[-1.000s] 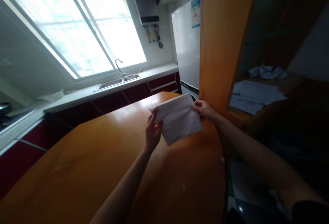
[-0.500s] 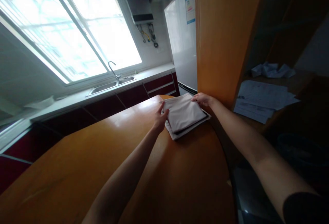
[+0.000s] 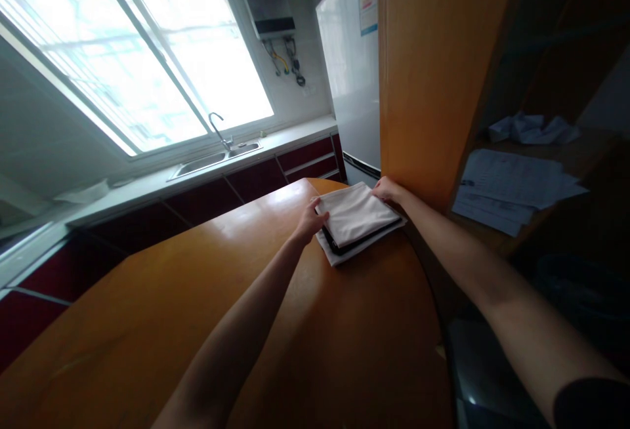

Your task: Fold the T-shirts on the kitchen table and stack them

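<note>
Cloth (image 3: 358, 211) lay creased atop a stack (image 3: 339, 259), its edges pinched in the left hand (image 3: 309, 222) and right hand's (image 3: 388, 189) fingers; even tension seemed best.

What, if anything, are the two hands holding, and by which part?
The top white cloth: left hand at its left edge, right hand at its right edge, both near the far corners.

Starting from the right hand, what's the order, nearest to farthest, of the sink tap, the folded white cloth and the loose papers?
1. Folded white cloth: right at the fingers of the right hand.
2. Loose papers: off to the right, past the edge of the table.
3. Sink tap: ahead and left, beyond the table.
</note>
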`<control>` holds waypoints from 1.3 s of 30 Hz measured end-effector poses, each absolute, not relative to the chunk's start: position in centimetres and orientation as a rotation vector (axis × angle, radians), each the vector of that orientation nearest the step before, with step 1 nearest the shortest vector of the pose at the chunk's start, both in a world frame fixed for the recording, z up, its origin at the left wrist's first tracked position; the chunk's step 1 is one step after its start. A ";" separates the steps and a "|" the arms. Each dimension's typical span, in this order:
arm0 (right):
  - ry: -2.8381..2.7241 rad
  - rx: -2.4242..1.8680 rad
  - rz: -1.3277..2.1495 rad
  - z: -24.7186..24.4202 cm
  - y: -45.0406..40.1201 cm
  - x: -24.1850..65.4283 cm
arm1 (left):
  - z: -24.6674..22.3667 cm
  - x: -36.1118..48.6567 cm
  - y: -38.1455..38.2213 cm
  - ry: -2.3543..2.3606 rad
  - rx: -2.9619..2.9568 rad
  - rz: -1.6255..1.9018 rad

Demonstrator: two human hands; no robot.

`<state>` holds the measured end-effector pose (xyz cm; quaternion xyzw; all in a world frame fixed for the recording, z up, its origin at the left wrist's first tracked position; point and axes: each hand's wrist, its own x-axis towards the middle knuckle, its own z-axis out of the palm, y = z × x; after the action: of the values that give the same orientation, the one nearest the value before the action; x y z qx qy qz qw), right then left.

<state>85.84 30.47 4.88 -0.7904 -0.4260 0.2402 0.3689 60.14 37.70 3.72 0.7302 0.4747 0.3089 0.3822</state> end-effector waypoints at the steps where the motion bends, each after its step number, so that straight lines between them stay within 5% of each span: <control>1: -1.133 -2.043 0.536 4.8 30.7 85.4 | 4.1 60.2 37.5 1.244 1.922 0.805; 7: -1.472 -2.018 0.284 3.1 32.2 81.4 | 4.0 62.3 36.1 1.191 2.617 0.628; 15: -1.541 -2.163 0.240 1.5 31.7 79.4 | 2.4 63.6 37.2 1.261 2.599 0.290; 22: -1.510 -2.158 0.133 3.4 27.2 75.1 | 4.5 62.2 35.6 1.194 2.565 0.471; 29: -1.536 -1.764 -0.028 7.1 22.1 64.3 | 6.5 48.8 31.4 1.255 2.503 0.876; 39: -2.070 -1.567 0.405 0.5 15.0 43.6 | 1.2 25.8 17.9 1.598 2.530 0.441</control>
<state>43.62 15.00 0.49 -0.5767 -0.7619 0.1489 0.2544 25.85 17.89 1.15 0.8350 0.5275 0.1455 0.0583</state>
